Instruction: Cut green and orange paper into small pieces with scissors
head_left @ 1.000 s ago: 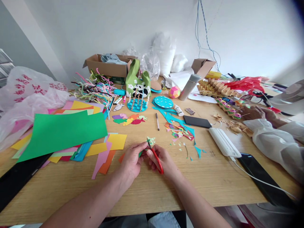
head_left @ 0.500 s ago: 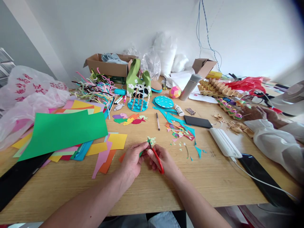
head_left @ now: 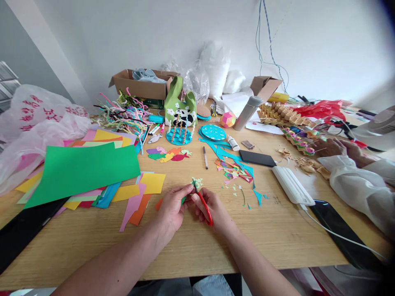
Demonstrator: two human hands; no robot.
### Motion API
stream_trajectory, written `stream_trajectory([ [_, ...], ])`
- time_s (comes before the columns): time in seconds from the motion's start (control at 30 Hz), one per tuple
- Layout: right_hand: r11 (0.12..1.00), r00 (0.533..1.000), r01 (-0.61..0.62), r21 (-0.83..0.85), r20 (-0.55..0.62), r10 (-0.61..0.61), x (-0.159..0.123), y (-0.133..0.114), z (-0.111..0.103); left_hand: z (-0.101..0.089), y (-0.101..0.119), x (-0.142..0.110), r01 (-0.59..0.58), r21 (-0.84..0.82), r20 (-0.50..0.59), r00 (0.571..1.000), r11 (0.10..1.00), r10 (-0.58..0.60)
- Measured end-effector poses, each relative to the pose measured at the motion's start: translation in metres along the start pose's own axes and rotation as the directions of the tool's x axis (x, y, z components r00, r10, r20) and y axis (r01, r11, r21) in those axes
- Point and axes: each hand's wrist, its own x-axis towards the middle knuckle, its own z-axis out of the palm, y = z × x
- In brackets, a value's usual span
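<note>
Red-handled scissors [head_left: 206, 209] are gripped in my right hand [head_left: 212, 207], their dark blades pointing up and away from me. My left hand [head_left: 174, 205] pinches a small piece of green paper [head_left: 184, 200], mostly covered by the fingers, right at the blades. Just beyond the scissor tips lies a little heap of pale green paper snips [head_left: 197, 181]. Farther back, several colored paper fish [head_left: 169, 153] lie flat in a cluster. A pen [head_left: 205, 158] rests to their right.
Colored paper sheets [head_left: 86, 168] are stacked at left. Paper scraps [head_left: 234, 169], a glue bottle [head_left: 233, 143], a white power strip [head_left: 291, 185] and a dark phone [head_left: 339, 230] lie to the right. A grey flask [head_left: 247, 113] stands behind. Another person's hands [head_left: 336, 148] work at far right.
Almost nothing differs. Both hands, the scissors and the green paper stay in nearly the same place; the view shifts very slightly.
</note>
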Motion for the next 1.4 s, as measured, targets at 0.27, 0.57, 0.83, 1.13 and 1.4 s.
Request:
stream_trajectory([
  [0.27,0.999,0.999,-0.028,0.018,-0.035,0.028,-0.001,-0.003,0.001,-0.001,-0.001,0.002,0.008,-0.001,0.008,1.000,1.000,-0.008],
  [0.57,0.997,0.997,-0.059,0.050,-0.052,0.062,-0.001,-0.004,0.000,-0.003,0.003,0.004,-0.043,0.062,0.014,0.999,0.997,0.042],
  [0.83,0.993,1.000,-0.004,0.121,0.027,0.001,-0.005,-0.010,-0.012,-0.013,0.025,0.018,-0.075,0.200,0.051,0.997,0.977,0.066],
  [1.13,0.988,0.996,0.028,0.152,0.075,-0.040,-0.006,-0.018,-0.023,-0.020,0.035,0.026,-0.050,0.369,0.153,0.988,0.928,-0.007],
  [1.4,0.997,0.996,0.017,-0.074,0.089,-0.011,-0.006,-0.018,-0.031,-0.021,0.037,0.028,-0.055,0.384,0.166,0.986,0.922,-0.010],
])
